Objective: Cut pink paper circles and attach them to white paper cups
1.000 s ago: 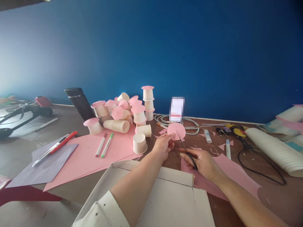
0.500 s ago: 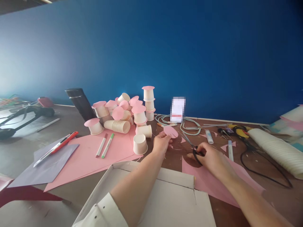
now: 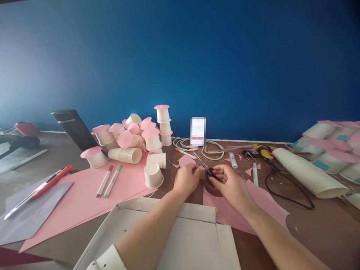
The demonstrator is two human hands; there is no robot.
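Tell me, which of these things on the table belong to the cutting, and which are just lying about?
In use:
- left hand holding the pink paper circle
- right hand holding the scissors

Lying about:
- green marker
- red knife
- glue stick
- black flask
- cardboard box

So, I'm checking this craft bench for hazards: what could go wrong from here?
The scissors in the right hand sit close to the left hand pinching the pink disc; a slip could cut that hand. The upside-down cup near the left wrist might be knocked over.
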